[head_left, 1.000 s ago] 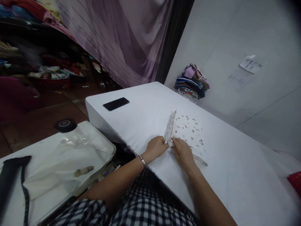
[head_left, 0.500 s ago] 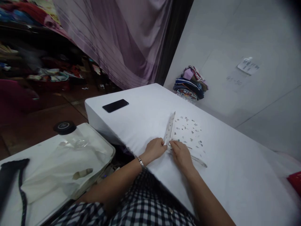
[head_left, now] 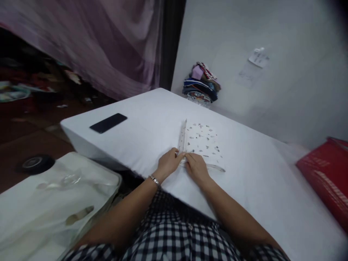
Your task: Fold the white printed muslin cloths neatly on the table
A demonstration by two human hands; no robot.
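Observation:
A folded white cloth (head_left: 203,139) with small dark prints lies on the white-covered table, its left edge turned up in a narrow strip. My left hand (head_left: 169,161), with a bracelet at the wrist, pinches the near left corner of this cloth. Right beside it, my right hand (head_left: 197,167) has its fingers closed on the near edge of the same cloth. The fingertips of both hands nearly meet, and they hide the corner between them.
A black phone (head_left: 108,123) lies at the table's (head_left: 146,108) left. Folded clothes (head_left: 201,85) are stacked by the wall. A red bag (head_left: 326,177) is at the right. A jar with a black lid (head_left: 36,164) stands on a lower white surface (head_left: 95,170) at left.
The view has swung to the right, bringing more of the red bag into sight. Both hands keep hold of the cloth, and the turned-up strip looks a little flatter.

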